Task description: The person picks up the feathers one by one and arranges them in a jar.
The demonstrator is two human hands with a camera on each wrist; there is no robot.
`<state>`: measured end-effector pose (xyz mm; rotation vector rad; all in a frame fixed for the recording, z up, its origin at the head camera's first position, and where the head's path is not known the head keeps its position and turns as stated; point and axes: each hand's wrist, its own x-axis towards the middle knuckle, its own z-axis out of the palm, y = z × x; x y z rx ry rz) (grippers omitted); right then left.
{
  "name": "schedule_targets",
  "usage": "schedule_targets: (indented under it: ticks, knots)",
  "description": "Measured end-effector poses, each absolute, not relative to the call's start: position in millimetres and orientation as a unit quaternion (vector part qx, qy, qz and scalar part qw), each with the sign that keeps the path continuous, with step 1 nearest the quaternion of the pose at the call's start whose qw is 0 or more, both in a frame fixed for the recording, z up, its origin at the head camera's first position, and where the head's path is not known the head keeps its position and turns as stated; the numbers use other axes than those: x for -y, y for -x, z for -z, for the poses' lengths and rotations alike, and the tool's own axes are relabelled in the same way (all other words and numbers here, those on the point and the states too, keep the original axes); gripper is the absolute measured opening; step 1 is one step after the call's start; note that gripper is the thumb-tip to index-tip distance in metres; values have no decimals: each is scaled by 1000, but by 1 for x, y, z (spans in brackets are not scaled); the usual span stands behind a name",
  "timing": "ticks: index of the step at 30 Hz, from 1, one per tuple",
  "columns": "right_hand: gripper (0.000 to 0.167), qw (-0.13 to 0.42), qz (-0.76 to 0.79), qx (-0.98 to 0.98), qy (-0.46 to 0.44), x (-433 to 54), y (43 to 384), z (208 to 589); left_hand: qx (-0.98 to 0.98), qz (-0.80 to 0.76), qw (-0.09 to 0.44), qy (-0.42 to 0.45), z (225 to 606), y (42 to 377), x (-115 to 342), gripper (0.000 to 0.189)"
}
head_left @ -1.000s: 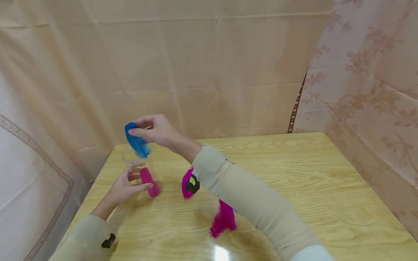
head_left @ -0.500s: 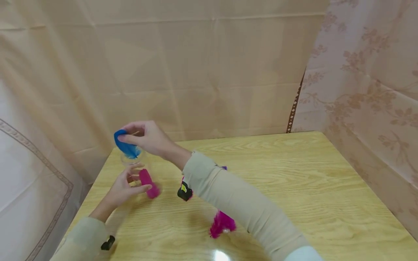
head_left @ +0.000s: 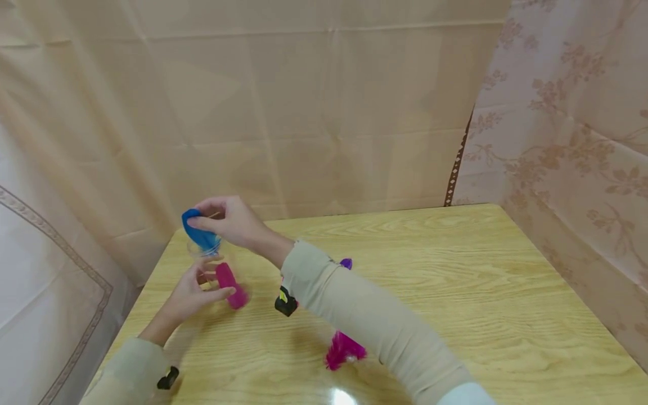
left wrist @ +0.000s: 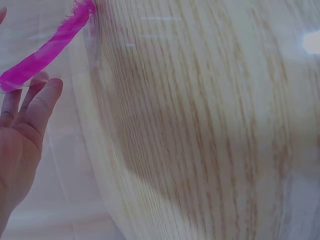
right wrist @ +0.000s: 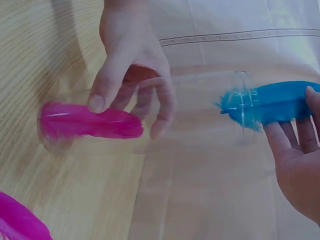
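My left hand (head_left: 189, 289) grips a clear, see-through jar (right wrist: 195, 87) standing near the table's far left corner, thumb on one side and fingers around the other. Inside it, low down, lies a magenta feather (right wrist: 90, 120). Above the jar, my right hand (head_left: 233, 222) pinches a blue feather (head_left: 201, 233) by its broad tip between thumb and fingers. The right wrist view shows the blue feather's fluffy quill end within the jar's mouth (right wrist: 244, 105). In the left wrist view, the magenta feather (left wrist: 47, 52) shows through the jar wall beyond my fingers.
Magenta feathers (head_left: 345, 350) lie on the wooden table (head_left: 481, 292), partly hidden under my right forearm. A purple feather tip (head_left: 346, 263) shows behind that sleeve. Beige cloth (head_left: 324, 112) hangs behind the table, with patterned cloth (head_left: 582, 140) at the right.
My right hand has moved left and then down with the blue feather, whose lower end has entered the jar's mouth. The left hand stays on the jar.
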<state>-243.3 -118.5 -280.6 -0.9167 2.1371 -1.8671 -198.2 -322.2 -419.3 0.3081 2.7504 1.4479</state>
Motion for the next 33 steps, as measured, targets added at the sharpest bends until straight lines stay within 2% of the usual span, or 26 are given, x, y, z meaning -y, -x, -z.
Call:
schedule_targets:
  ticks: [9, 13, 33]
  knots:
    - [24, 31, 607, -723, 328, 122, 244, 293, -882, -461, 20, -94, 418, 197, 324, 78]
    - [21, 25, 610, -718, 334, 122, 246, 297, -883, -460, 21, -90, 418, 197, 323, 77]
    - [23, 52, 599, -724, 337, 119, 244, 298, -875, -469, 11, -115, 422, 200, 324, 73]
